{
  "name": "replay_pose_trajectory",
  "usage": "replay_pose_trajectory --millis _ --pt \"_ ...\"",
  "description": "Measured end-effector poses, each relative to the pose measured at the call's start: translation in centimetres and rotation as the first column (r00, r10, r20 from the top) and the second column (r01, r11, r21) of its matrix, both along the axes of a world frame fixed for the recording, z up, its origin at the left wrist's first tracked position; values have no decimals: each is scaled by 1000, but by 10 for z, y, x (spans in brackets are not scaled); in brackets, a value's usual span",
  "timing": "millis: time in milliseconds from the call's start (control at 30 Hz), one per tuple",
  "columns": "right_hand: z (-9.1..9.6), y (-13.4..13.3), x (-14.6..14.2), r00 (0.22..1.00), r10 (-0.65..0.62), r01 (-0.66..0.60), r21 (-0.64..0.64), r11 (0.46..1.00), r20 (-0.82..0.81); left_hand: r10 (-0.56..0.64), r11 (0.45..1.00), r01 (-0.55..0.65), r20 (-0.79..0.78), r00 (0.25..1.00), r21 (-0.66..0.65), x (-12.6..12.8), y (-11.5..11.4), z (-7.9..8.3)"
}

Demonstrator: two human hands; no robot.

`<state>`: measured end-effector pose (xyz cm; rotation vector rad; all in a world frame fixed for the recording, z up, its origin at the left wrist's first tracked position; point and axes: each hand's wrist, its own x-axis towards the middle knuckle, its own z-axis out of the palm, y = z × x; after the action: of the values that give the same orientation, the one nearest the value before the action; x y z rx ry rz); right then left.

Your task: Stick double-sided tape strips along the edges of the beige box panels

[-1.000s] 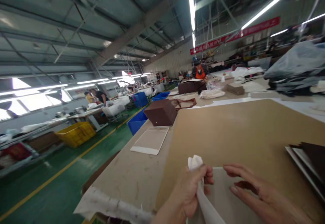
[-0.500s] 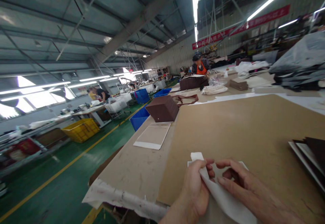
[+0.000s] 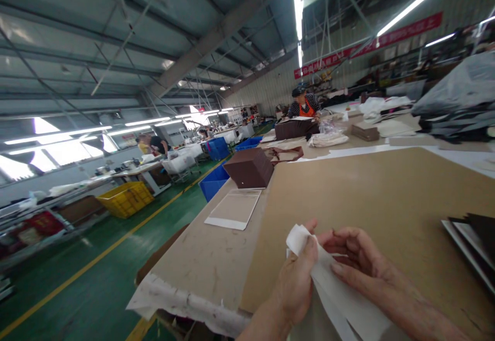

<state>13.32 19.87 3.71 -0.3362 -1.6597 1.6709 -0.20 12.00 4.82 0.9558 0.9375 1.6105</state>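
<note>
My left hand (image 3: pixel 296 284) pinches the corner of a white paper sheet (image 3: pixel 340 299), with the thumb pressed on top near its curled tip. My right hand (image 3: pixel 367 274) meets it from the right, fingers curled onto the same sheet just behind the corner. Both hands hover low over a large brown cardboard board (image 3: pixel 371 196) that lies on the worktable (image 3: pixel 201 258). The lower part of the sheet runs out of the picture at the bottom.
A flat card with a white edge (image 3: pixel 234 209) and a stack of dark brown bags (image 3: pixel 250 168) lie ahead on the left. Dark folded pieces (image 3: pixel 472 243) sit at the right edge. A person in an orange vest (image 3: pixel 304 104) works far down the table. Blue (image 3: pixel 212 182) and yellow (image 3: pixel 121 199) bins stand on the floor.
My right hand has moved from lying flat on the sheet to gripping it beside my left hand. The sheet's corner has lifted slightly.
</note>
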Motion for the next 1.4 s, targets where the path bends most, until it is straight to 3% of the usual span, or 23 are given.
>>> replay_pose_trajectory --millis 67,200,333,433,533,600,633,667,733,800,867,933,1033,1100,1167,1233,1300,1400 --pt "1 -2 -4 999 48 -49 -42 998 -19 -9 1000 9 11 1000 20 -1 0 3" --pt "-7 -5 -10 983 148 -125 -199 972 107 25 1000 -25 -2 1000 9 1 1 3" --pt "-16 -12 -20 999 39 -25 -335 942 36 -67 996 55 194 979 63 9 1 -4" --pt "-17 -19 -28 1000 11 -2 -373 928 20 24 998 -39 305 952 44 16 2 -5" --pt "-17 -22 -29 998 32 -16 -292 956 49 138 990 -137 317 939 -25 20 4 -2" --pt "-20 -22 -26 994 -32 39 -66 997 106 187 982 -182 291 938 -42 19 5 -2" --pt "-22 -22 -24 988 -110 98 112 989 106 195 980 -195 278 941 -26 19 6 -2" --pt "-24 -21 -23 978 -196 165 307 937 74 187 981 -196 265 946 6 17 6 -4" --pt "-27 -21 -20 945 -321 289 620 729 -63 142 982 -167 242 960 87 14 6 -7" --pt "-27 -23 -19 918 -358 350 773 529 -171 75 981 -111 215 974 161 12 5 -10" --pt "-25 -26 -20 907 -369 358 830 428 -202 28 982 -62 187 982 180 12 3 -11" --pt "-22 -30 -20 915 -353 335 852 401 -194 25 989 -51 182 983 138 12 1 -10" --pt "-18 -32 -20 958 -265 228 856 464 -111 78 995 -87 203 976 37 13 -1 -6" --pt "-18 -32 -20 975 -219 162 820 549 -46 106 994 -109 202 974 5 13 -1 -4" --pt "-20 -31 -20 979 -201 124 732 670 18 105 994 -107 196 975 4 14 -1 -5" --pt "-22 -30 -20 977 -190 100 569 816 100 92 995 -98 215 972 18 14 -1 -7" --pt "-21 -30 -20 971 -160 88 358 930 176 80 994 -98 275 958 51 14 1 -10" --pt "-20 -30 -20 965 -119 96 107 990 232 94 984 -145 394 914 101 13 5 -14"
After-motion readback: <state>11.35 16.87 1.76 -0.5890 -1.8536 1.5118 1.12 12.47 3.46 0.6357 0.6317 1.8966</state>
